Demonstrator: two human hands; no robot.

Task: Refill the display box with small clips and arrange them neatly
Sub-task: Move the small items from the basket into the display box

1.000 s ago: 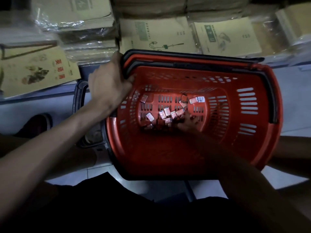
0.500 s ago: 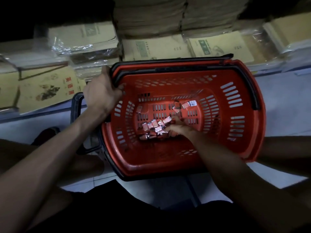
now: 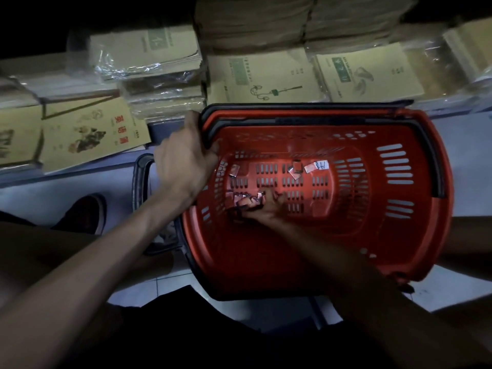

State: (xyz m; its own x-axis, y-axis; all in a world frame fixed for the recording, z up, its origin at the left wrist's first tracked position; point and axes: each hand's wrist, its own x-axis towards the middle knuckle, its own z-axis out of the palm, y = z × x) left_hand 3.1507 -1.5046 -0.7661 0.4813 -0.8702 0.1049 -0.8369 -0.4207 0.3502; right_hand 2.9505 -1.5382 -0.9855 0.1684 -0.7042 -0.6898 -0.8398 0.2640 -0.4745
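Paper booklets lie stacked at the far left, and near them the left hand grips the rim of the red basket at its far left corner. Inside, on the slotted bottom, the right hand curls its fingers round a bunch of small clips. A few more lie loose farther back, beside a handwritten tag.

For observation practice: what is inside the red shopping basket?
Small clips on its floor, several bunched in the right hand, plus a handwritten tag. Anything under that hand is hidden.
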